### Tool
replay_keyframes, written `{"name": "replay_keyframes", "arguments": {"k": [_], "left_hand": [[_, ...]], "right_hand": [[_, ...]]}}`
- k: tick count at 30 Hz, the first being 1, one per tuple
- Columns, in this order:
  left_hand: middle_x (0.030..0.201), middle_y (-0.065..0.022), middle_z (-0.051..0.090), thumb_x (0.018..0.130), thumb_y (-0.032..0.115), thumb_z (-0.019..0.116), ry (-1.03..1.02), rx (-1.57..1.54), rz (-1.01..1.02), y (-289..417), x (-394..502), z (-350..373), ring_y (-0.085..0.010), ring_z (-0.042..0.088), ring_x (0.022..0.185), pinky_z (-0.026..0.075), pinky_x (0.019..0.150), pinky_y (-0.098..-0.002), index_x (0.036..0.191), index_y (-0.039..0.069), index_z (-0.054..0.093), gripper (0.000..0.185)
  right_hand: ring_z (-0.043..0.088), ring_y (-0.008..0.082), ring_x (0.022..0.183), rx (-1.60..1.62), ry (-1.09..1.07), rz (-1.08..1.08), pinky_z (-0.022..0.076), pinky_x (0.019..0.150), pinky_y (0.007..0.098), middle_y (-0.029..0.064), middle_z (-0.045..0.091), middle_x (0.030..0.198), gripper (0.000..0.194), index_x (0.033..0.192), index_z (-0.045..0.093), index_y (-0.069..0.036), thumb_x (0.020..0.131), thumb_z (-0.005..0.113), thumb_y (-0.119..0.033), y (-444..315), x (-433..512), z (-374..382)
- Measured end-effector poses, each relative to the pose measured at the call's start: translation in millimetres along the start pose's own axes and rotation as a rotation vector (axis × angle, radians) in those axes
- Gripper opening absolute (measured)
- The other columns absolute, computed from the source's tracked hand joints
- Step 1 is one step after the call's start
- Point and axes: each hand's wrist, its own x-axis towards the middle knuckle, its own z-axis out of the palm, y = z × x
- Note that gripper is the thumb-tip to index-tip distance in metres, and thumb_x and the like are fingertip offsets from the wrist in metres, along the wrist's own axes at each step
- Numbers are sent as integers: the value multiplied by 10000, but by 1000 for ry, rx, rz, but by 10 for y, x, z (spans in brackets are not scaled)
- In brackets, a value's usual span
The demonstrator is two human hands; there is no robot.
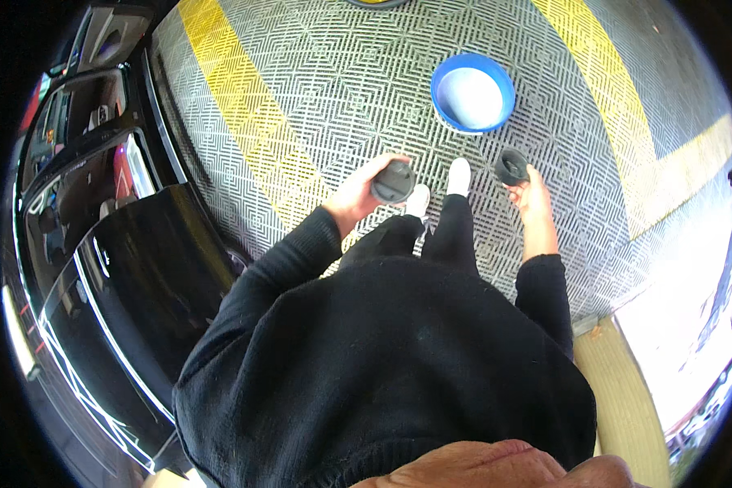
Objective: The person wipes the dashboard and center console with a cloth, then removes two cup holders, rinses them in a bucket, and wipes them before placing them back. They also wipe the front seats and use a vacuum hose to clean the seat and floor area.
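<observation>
A round dark grey object, like a cup or cap with a bar across its face, is held in my left hand, the fingers curled around its side. In my right hand, thumb and fingers pinch the rim of a dark, hollow, cup-like piece. The two pieces are apart, one on each side of my white shoes. Past the right-hand piece, a blue-rimmed bucket stands on the floor with whitish, foamy-looking contents.
A glossy black car stands close along my left, one door swung open at the far end. The floor is grey grid tiling with yellow stripes. Part of a round yellow-and-black object shows at the top edge.
</observation>
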Motion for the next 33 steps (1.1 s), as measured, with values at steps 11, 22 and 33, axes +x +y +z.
{"name": "replay_keyframes", "arguments": {"k": [11, 22, 33], "left_hand": [[907, -4, 626, 933, 220, 604, 489, 48, 85, -716, 341, -858, -116, 580, 905, 464, 789, -227, 1073, 44, 657, 231], [812, -61, 623, 971, 340, 521, 712, -179, -69, -1331, 336, -1732, -145, 594, 702, 501, 648, -281, 950, 17, 623, 340], [805, -40, 611, 960, 296, 579, 639, 19, -11, -923, 599, -1468, -123, 580, 743, 464, 705, -247, 927, 34, 625, 268]], "right_hand": [[628, 301, 1069, -974, 276, -369, 470, 922, 364, 184, 635, 1199, 622, 1385, 437, -101, 860, 684, -325, 13, 2711, 714], [631, 319, 1057, -1614, 495, -50, 523, 842, 414, 181, 659, 1119, 456, 1290, 523, -114, 895, 607, -328, 622, 4057, 1015], [582, 202, 915, -29, -128, -51, 529, 738, 345, 85, 597, 1118, 430, 1395, 418, -115, 986, 520, -199, 538, 3512, 1048]]}}
